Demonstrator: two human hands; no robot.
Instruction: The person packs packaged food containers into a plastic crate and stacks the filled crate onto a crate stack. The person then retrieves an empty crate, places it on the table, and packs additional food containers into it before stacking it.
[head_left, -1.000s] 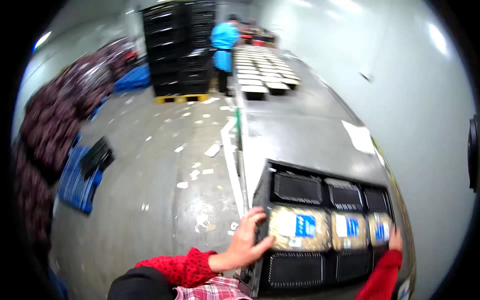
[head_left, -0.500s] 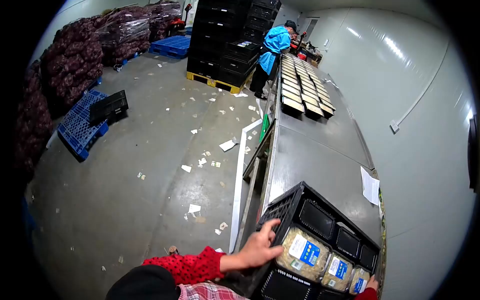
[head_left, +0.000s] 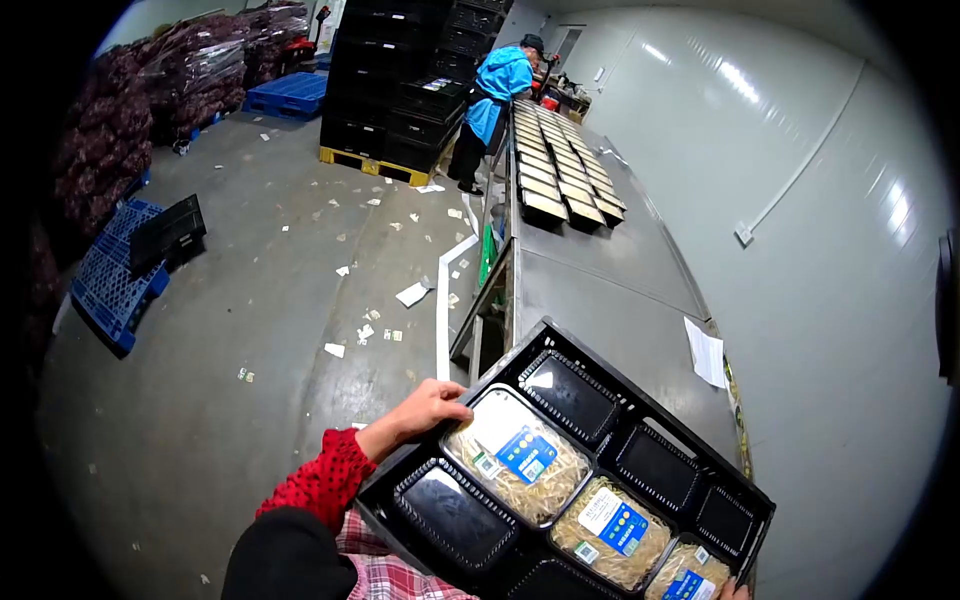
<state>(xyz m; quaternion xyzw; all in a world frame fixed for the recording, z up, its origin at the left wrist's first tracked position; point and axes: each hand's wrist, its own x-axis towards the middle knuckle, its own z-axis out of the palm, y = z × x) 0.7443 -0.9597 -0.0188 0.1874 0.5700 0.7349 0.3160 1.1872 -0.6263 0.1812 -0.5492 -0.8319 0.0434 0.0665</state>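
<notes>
A black crate sits tilted in front of me, its far part over the steel table. My left hand grips the crate's left rim, fingers closed over it. At the lower right edge of the view, my right hand is at the crate's other end, only its fingertips showing beside a pack. Three clear-lidded packs of pale sprouts with blue and white labels, one of them large in view, lie in a row across the crate. Black trays lie on both sides of that row.
Rows of filled trays stand farther along the table, where a person in blue leans over. Stacked black crates stand on a yellow pallet. Blue pallets, sacks and scraps of paper are at left. A white sheet lies at the table's right edge.
The crate has come nearer and turned more diagonally in view. My left hand has moved left with its fingers now closed on the rim. The table and surroundings have shifted left in view.
</notes>
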